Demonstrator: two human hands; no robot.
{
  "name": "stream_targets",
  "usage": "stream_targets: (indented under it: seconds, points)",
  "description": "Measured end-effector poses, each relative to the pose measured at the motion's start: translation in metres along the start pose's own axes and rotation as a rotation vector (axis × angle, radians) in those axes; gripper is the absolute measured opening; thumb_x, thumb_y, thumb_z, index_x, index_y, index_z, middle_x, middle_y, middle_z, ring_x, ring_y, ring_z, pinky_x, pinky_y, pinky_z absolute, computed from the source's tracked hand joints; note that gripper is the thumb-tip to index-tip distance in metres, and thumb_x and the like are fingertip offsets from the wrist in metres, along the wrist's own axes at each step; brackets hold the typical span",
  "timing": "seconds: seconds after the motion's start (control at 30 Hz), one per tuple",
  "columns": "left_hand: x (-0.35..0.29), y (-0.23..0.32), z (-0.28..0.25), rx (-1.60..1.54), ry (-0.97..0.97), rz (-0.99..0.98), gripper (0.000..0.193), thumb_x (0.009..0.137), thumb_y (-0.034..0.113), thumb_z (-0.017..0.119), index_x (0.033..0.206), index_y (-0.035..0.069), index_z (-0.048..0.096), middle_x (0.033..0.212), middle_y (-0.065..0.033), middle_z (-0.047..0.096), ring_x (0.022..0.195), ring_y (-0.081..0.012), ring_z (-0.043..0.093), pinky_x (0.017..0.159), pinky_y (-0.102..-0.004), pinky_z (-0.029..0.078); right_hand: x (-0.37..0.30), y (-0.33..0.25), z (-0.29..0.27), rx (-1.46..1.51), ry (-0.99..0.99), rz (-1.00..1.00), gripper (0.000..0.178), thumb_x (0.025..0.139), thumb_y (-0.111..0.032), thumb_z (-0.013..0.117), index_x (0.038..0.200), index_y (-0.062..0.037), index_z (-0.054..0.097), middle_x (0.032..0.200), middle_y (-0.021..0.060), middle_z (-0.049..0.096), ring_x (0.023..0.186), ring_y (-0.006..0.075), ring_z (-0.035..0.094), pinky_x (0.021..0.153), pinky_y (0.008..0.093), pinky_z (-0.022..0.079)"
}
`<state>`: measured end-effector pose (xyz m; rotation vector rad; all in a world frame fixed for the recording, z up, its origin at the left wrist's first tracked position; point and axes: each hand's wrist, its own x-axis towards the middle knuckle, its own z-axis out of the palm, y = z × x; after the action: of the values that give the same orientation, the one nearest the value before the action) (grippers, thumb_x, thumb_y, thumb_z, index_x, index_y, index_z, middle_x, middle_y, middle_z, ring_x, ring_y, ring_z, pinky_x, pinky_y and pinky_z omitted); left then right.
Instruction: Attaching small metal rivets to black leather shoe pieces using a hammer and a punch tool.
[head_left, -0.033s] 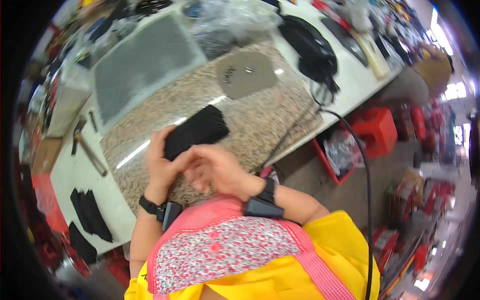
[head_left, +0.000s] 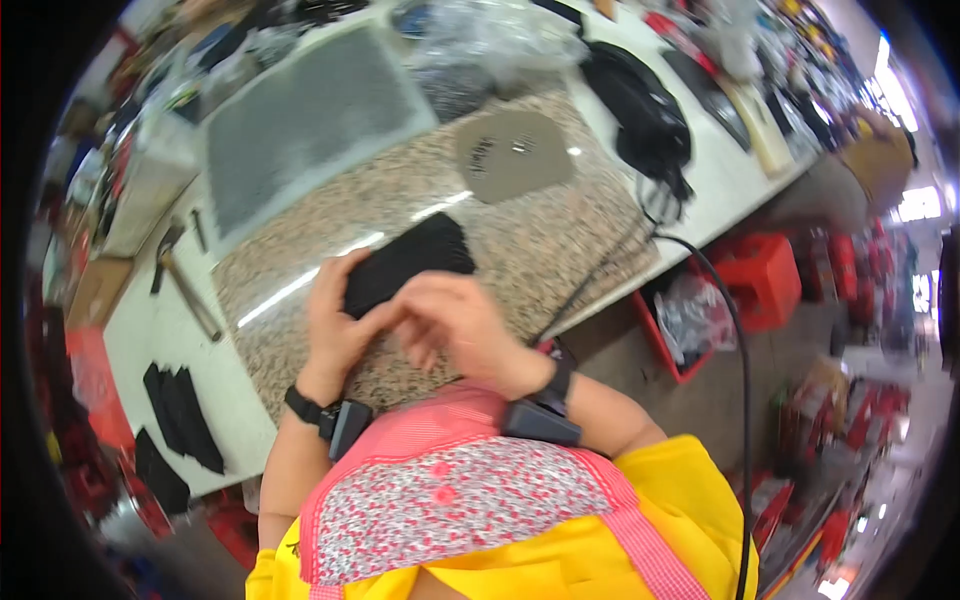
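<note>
From my end: I see the left hand (head_left: 335, 335) on the left end of a thick black stack of what looks like fabric (head_left: 410, 262), fingers along its far side, thumb along the near side, so it's holding the stack. Stack lies slantwise on the speckled beige granite slab (head_left: 560, 250), just beyond the pink apron (head_left: 450, 490). Right hand (head_left: 480, 325) is at the stack's near right edge, fingers curled and motion-blurred; I can't tell whether they grip anything. Black wristbands with boxy dark units on both wrists.

Around it: flat grey-brown sheet with rounded corners (head_left: 545, 175) past the stack, small dark pieces (head_left: 480, 155) on it. Large translucent grey sheet (head_left: 315, 125) at the slab's far left. Wooden-handled hammer (head_left: 192, 297) and long black strips (head_left: 183, 415) on the white tabletop (head_left: 130, 355), left of the slab. Black cable (head_left: 742, 400) arcs down on the right, well apart from the stack.
</note>
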<state>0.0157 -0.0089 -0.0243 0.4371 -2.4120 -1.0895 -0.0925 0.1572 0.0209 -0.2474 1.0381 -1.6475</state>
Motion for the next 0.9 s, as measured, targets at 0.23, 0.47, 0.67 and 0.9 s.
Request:
stream_targets:
  seconds: [0.23, 0.47, 0.67, 0.9]
  points:
    - [-0.004, 0.005, -0.014, -0.074, -0.082, 0.011, 0.07, 0.07, 0.028, 0.083, 0.129, 0.007, 0.054, 0.12, -0.0177, 0.057, 0.113, -0.0365, 0.055, 0.096, -0.0433, 0.046, 0.035, -0.03, -0.01, -1.689, 0.014, -0.818, 0.075, 0.067, -0.037, 0.083, 0.13, -0.0059, 0.056, 0.128, 0.0173, 0.055, 0.124, 0.0379, 0.048, 0.106, 0.0504, 0.035]
    - [-0.062, -0.033, -0.154, -0.017, 0.309, -0.358, 0.066, 0.085, 0.029, 0.076, 0.141, 0.006, 0.049, 0.14, -0.0162, 0.054, 0.127, -0.0252, 0.053, 0.104, -0.0386, 0.042, 0.039, -0.029, -0.006, -1.698, -0.035, -0.707, 0.078, 0.051, -0.023, 0.09, 0.122, -0.0088, 0.062, 0.106, 0.0122, 0.058, 0.104, 0.0355, 0.052, 0.092, 0.0454, 0.041]
    - [-0.186, -0.083, -0.257, 0.969, 0.562, -0.648, 0.056, 0.078, 0.033, 0.077, 0.121, 0.001, 0.06, 0.107, -0.0195, 0.063, 0.1, -0.0372, 0.06, 0.087, -0.0446, 0.049, 0.048, -0.024, -0.005, -1.667, -0.054, -0.69, 0.076, 0.05, -0.02, 0.09, 0.12, -0.0074, 0.063, 0.107, 0.0124, 0.057, 0.104, 0.035, 0.05, 0.094, 0.0453, 0.04]
    - [-0.196, -0.103, -0.225, 0.959, 0.406, -1.019, 0.063, 0.075, 0.03, 0.079, 0.119, -0.003, 0.05, 0.111, -0.0229, 0.06, 0.104, -0.04, 0.059, 0.087, -0.0503, 0.049, 0.047, -0.025, -0.002, -1.661, -0.033, -0.677, 0.074, 0.05, -0.019, 0.089, 0.118, -0.0067, 0.062, 0.107, 0.0125, 0.057, 0.105, 0.0352, 0.05, 0.094, 0.0455, 0.04]
